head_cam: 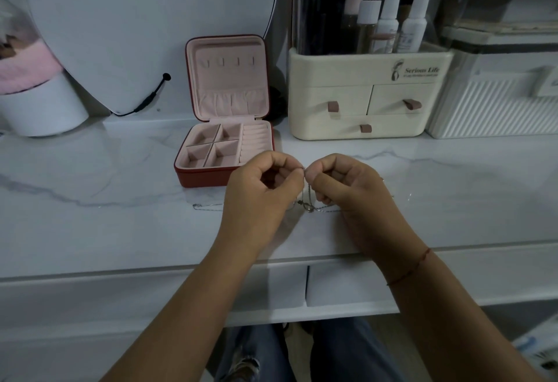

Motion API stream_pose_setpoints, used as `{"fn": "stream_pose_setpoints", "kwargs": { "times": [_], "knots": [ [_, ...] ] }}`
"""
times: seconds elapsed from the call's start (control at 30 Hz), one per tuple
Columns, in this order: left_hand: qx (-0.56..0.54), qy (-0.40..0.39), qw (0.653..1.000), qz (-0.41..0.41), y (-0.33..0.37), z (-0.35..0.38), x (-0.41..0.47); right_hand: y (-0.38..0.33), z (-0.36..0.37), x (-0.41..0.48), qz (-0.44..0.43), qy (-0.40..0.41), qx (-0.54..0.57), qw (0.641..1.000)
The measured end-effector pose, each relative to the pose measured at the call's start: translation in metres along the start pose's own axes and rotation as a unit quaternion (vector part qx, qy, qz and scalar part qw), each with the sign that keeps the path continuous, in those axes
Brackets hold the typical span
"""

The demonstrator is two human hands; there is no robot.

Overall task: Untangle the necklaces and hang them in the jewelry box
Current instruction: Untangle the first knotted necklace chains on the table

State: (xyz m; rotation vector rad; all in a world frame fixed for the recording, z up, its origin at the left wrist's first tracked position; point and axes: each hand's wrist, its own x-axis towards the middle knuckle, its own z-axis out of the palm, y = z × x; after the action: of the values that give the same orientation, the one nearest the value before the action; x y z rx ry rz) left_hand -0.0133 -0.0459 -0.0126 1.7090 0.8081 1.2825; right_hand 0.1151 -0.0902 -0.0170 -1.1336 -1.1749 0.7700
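Nearest the front edge of the worktop (90, 230), I have both hands raised over the necklaces (308, 204). The left hand (259, 197) and right hand (347, 191) meet fingertip to fingertip. Each has thumb and forefinger pinched closed on the same fine chain, with the other fingers curled in. Below the pinch the chain drops to a small knot with a pendant, lying on the worktop between the two hands. One loose end (205, 207) trails left along the surface, and faint glints just past the right hand may be another strand.

I judge these chains almost weightless, limp and slick — they would slip through a slack pinch, and a hard tug could tighten the knot or snap a link. I'd hold right beside the knot and tease the loops apart gently.

Toward the rear edge the jewelry box (225, 175) stands open, lid upright — the hooks (229, 62) in the lid are bare, so nothing is hung yet. A cream organizer (362, 97) sits to its right.
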Motion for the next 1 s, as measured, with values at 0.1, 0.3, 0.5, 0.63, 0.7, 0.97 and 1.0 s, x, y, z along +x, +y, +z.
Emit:
{"fn": "stream_pose_setpoints", "kwargs": {
  "times": [0.1, 0.3, 0.5, 0.63, 0.7, 0.97, 1.0],
  "knots": [
    [-0.007, -0.006, 1.0, -0.021, 0.0, -0.0001, 0.0001, -0.0005, -0.0004, -0.0007, -0.012, 0.013, 0.011, 1.0],
    [0.007, -0.033, 0.998, -0.055, -0.0008, 0.0011, 0.0004, 0.0008, -0.0011, -0.0008, -0.015, 0.027, 0.014, 0.999],
    [0.014, -0.043, 0.998, -0.052, -0.0008, 0.0007, 0.0003, 0.0026, -0.0027, -0.0001, -0.02, 0.043, -0.011, 0.999],
    [0.012, -0.042, 0.999, -0.027, -0.0022, -0.0005, -0.0001, -0.0001, -0.001, -0.0015, -0.011, 0.039, 0.002, 0.999],
    [0.02, -0.038, 0.999, -0.011, -0.0027, -0.0009, -0.0007, -0.0017, 0.0003, -0.0026, -0.014, 0.04, 0.009, 0.999],
    [0.055, -0.024, 0.997, 0.039, -0.0028, 0.001, -0.003, -0.0035, 0.0021, -0.0056, -0.029, 0.059, -0.034, 0.997],
    [0.065, -0.023, 0.996, 0.048, -0.0028, 0.0011, -0.0029, -0.0036, 0.0022, -0.006, -0.031, 0.061, -0.04, 0.997]
  ]
}}
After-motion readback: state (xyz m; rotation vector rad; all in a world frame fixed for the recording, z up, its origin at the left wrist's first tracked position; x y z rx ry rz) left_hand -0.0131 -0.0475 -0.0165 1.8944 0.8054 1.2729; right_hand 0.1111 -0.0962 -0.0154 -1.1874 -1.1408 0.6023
